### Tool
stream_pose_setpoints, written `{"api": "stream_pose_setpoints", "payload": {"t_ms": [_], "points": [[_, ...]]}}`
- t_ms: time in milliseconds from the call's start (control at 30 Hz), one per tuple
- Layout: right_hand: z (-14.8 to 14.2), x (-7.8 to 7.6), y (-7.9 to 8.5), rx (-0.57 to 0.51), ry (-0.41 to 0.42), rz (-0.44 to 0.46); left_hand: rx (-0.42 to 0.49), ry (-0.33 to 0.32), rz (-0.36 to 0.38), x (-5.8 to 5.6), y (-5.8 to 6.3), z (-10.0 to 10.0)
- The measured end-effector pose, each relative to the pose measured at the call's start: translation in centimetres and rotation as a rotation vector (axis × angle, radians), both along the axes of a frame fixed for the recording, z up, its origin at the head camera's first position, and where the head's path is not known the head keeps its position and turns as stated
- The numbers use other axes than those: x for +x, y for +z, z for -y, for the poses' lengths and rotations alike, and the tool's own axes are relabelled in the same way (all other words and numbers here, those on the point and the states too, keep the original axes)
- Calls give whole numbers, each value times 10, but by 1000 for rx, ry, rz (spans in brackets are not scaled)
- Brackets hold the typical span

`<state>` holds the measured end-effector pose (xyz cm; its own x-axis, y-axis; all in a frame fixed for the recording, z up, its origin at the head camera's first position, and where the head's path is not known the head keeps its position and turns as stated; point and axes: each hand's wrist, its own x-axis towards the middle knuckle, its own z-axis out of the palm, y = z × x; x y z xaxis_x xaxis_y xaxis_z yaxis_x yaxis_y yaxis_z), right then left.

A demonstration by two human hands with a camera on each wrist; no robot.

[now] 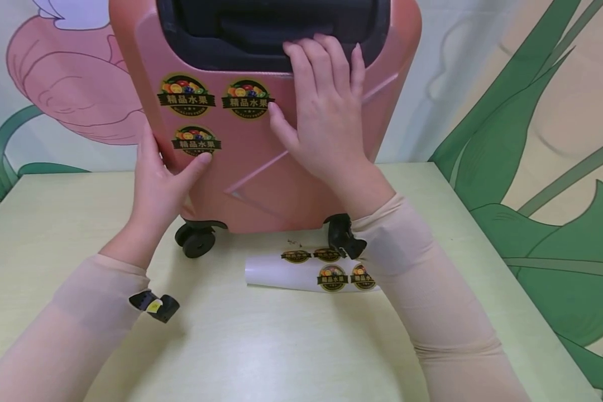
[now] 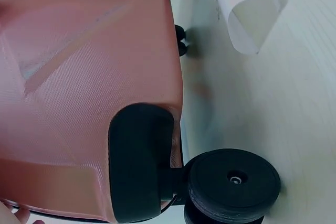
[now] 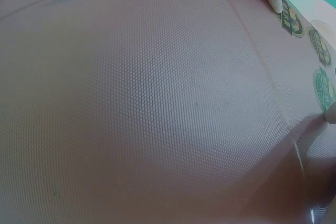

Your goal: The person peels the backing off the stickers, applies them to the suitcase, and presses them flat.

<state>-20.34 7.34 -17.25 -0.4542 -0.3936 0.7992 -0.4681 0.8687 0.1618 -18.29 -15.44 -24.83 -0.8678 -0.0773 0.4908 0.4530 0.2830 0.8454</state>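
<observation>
A pink hard-shell suitcase (image 1: 281,190) stands upright on its wheels. Three round fruit stickers are on its front: an upper left one (image 1: 186,95), an upper right one (image 1: 248,99) and a lower left one (image 1: 196,138). My left hand (image 1: 156,187) holds the suitcase's left edge, its thumb on the front at the lower sticker and its fingers round the side. My right hand (image 1: 329,117) lies on the front with fingers extended up onto the black handle recess (image 1: 276,53). Its thumb touches the upper right sticker, as the right wrist view also shows.
A curling white sticker sheet (image 1: 276,272) with several fruit stickers lies on the table (image 1: 261,346) below the suitcase. Black wheels (image 1: 196,239) are at the suitcase's base. Behind is a wall (image 1: 462,67) with painted plants.
</observation>
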Motion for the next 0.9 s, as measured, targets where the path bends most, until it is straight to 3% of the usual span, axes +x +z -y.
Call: {"api": "stream_pose_setpoints", "payload": {"t_ms": [167, 333, 400, 600, 800, 900], "points": [[-1, -1, -1, -14, 15, -7, -17, -33, 22, 7, 5, -4], [1, -1, -1, -9, 10, -22, 180, -152, -124, 5, 10, -6], [1, -1, -2, -5, 2, -29, 223, -169, -167, 3, 12, -8], [3, 0, -1, -6, 8, -26, 184, -77, -151, 5, 13, -13], [4, 2, 0, -4, 0, -24, 165, -67, -177, 6, 14, -12], [4, 2, -1, -6, 5, -23, 93, 5, -151, 7, 15, -12]]}}
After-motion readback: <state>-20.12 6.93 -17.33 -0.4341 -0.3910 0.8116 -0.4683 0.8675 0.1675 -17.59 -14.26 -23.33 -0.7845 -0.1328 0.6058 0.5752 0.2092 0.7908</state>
